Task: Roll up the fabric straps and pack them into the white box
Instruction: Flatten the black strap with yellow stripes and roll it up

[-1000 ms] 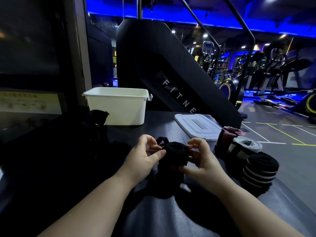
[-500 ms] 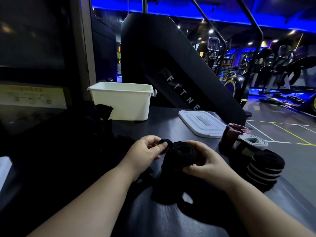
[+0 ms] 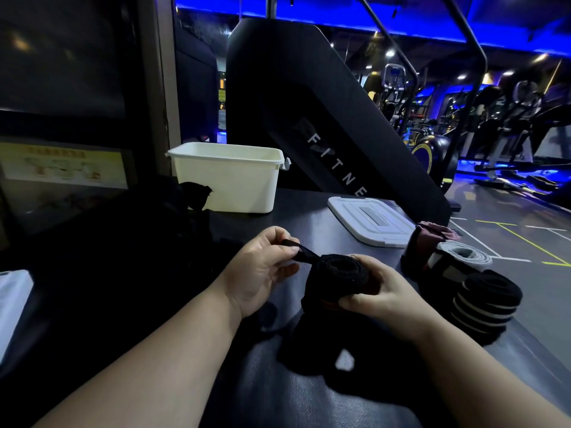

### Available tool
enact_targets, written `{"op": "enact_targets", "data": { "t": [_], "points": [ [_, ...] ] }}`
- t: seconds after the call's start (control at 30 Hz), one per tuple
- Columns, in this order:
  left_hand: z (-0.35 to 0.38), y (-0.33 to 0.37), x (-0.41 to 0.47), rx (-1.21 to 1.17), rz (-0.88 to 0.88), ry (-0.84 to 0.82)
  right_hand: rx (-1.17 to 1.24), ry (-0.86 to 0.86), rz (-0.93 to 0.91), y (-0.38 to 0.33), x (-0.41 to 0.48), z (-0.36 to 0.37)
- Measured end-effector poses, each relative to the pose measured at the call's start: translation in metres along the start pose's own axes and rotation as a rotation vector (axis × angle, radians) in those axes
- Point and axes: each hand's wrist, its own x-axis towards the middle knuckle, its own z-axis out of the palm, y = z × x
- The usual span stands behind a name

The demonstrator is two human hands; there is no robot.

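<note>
My right hand (image 3: 381, 290) grips a rolled black fabric strap (image 3: 338, 276) held above the dark table, its coiled end facing up. My left hand (image 3: 261, 271) pinches the strap's thin loose loop (image 3: 301, 250), drawn out to the left of the roll. The unrolled tail of the strap hangs down onto the table under my hands. The white box (image 3: 227, 177) stands open at the back of the table, apart from both hands. Three rolled straps sit at the right: a maroon roll (image 3: 428, 242), a white-edged roll (image 3: 462, 257) and a black-and-white striped roll (image 3: 486, 299).
The box's white lid (image 3: 369, 219) lies flat to the right of the box. A dark heap of fabric (image 3: 148, 242) fills the left of the table, in front of the box's left corner. A black gym machine panel (image 3: 324, 118) rises behind the table. The table edge runs past the rolls at right.
My left hand has pulled the thin loop out to the left, away from the roll. My right hand now wraps further round the roll, which tilted slightly.
</note>
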Motion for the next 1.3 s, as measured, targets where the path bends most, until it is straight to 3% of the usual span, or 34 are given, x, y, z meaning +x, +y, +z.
{"op": "enact_targets", "data": {
  "t": [0.37,0.63,0.9,1.0,1.1,1.3],
  "points": [
    [-0.002,-0.002,0.000,0.037,0.111,-0.092,-0.211,0.086,-0.050,-0.006,0.000,0.005],
    [-0.002,-0.006,0.000,0.725,0.174,-0.011,-0.302,0.175,-0.063,-0.005,0.000,0.011],
    [-0.004,-0.011,0.002,1.011,0.202,0.067,-0.275,0.146,-0.070,-0.005,-0.001,0.010],
    [-0.003,-0.008,0.002,0.960,0.203,0.107,-0.303,0.162,-0.059,-0.004,-0.001,0.010],
    [0.001,-0.004,0.000,0.701,0.159,0.056,-0.323,0.194,-0.051,-0.005,-0.001,0.012],
    [0.008,-0.004,-0.007,0.485,0.113,-0.098,-0.578,0.467,-0.042,0.000,0.004,0.019]
  ]
}}
